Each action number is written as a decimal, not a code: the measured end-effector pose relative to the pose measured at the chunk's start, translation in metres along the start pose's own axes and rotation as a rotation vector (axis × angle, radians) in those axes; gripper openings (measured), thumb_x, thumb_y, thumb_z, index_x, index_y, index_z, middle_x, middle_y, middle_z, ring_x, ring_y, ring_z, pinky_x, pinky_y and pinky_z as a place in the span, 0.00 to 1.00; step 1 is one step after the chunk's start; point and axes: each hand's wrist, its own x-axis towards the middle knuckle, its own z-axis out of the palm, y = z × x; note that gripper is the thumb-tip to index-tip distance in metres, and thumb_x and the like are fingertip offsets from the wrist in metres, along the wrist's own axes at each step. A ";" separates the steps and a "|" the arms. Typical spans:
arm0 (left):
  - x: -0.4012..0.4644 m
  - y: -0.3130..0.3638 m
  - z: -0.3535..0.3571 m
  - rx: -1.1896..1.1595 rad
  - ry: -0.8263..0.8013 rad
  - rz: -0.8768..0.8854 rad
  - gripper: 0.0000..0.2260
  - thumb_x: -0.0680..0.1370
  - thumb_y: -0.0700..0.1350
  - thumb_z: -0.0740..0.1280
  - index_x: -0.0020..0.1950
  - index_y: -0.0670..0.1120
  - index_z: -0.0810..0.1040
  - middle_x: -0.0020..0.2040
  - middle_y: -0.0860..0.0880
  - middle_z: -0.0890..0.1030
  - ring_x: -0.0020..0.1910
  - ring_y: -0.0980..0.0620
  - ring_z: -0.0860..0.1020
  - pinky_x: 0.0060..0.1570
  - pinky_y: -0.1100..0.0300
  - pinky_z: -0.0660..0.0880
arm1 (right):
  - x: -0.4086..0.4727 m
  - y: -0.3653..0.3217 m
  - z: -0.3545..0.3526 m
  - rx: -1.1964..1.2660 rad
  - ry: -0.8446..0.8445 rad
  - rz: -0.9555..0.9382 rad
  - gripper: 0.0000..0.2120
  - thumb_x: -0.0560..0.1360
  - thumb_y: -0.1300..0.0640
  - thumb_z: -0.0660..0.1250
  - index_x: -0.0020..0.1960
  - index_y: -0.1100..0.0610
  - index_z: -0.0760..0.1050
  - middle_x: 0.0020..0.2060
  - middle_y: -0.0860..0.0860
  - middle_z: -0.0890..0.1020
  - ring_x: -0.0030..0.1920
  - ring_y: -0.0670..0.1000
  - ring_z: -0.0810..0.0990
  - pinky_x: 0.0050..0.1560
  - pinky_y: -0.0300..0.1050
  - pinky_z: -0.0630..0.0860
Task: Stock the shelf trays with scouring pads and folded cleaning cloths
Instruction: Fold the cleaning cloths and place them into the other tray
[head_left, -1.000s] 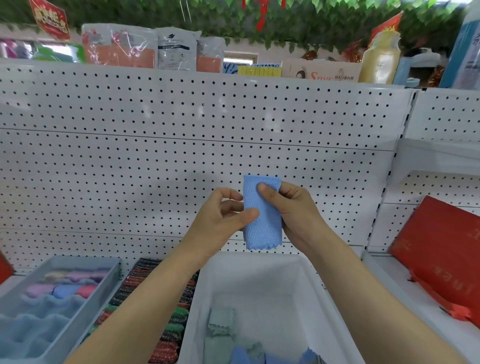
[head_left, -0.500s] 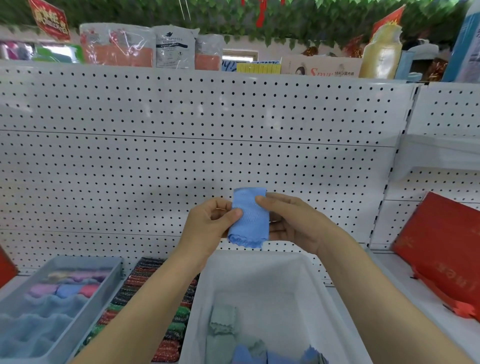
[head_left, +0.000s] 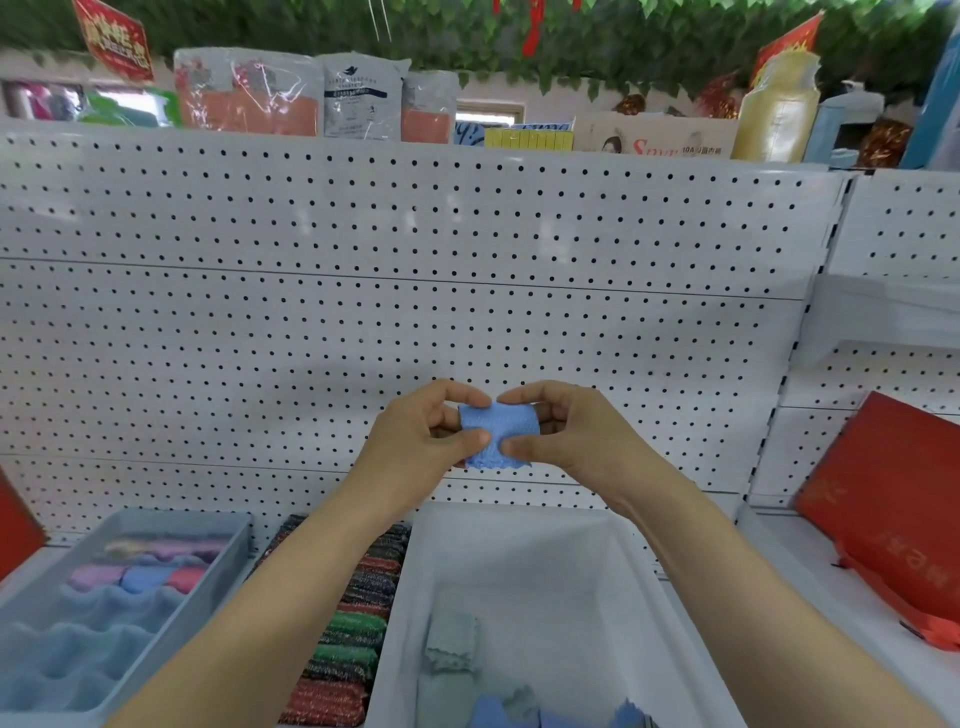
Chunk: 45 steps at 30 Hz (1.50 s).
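Observation:
A small blue cleaning cloth (head_left: 497, 435), folded short with a scalloped lower edge, hangs in the air in front of the pegboard. My left hand (head_left: 415, 441) pinches its left side and my right hand (head_left: 566, 436) pinches its right side, thumbs in front. Below them stands a white tray (head_left: 519, 540) holding grey-green and blue folded cloths (head_left: 452, 644) near its front. To its left lies a row of glittery scouring pads (head_left: 358, 618) in dark, red and green.
A grey-blue tray (head_left: 228, 540) at the left holds pastel sponges and cloths. A red box (head_left: 883, 509) leans at the right on the shelf. The white pegboard (head_left: 363, 322) backs the shelf; packaged goods sit on top.
The cloth was held upright and long; both hands have folded it shorter and lowered it slightly, with my fingers now meeting over its top edge.

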 end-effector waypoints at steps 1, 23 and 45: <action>0.000 0.000 -0.001 0.020 -0.020 -0.005 0.14 0.75 0.38 0.74 0.56 0.54 0.80 0.43 0.47 0.85 0.39 0.52 0.82 0.47 0.56 0.80 | 0.001 0.000 0.001 -0.028 0.016 -0.001 0.18 0.69 0.69 0.75 0.56 0.56 0.80 0.43 0.53 0.84 0.38 0.44 0.84 0.40 0.34 0.78; 0.020 -0.044 -0.072 -0.106 -0.074 -0.211 0.05 0.78 0.44 0.71 0.51 0.45 0.82 0.41 0.42 0.84 0.38 0.51 0.83 0.38 0.58 0.81 | 0.062 0.012 0.077 0.104 -0.051 0.044 0.07 0.74 0.58 0.73 0.50 0.61 0.80 0.39 0.56 0.82 0.37 0.49 0.80 0.36 0.39 0.78; 0.004 -0.193 -0.339 0.049 -0.176 -0.132 0.09 0.75 0.36 0.72 0.45 0.51 0.84 0.39 0.54 0.85 0.38 0.55 0.80 0.42 0.61 0.74 | 0.132 0.013 0.366 0.380 -0.109 0.348 0.09 0.77 0.61 0.69 0.56 0.60 0.77 0.48 0.57 0.84 0.47 0.54 0.83 0.57 0.51 0.79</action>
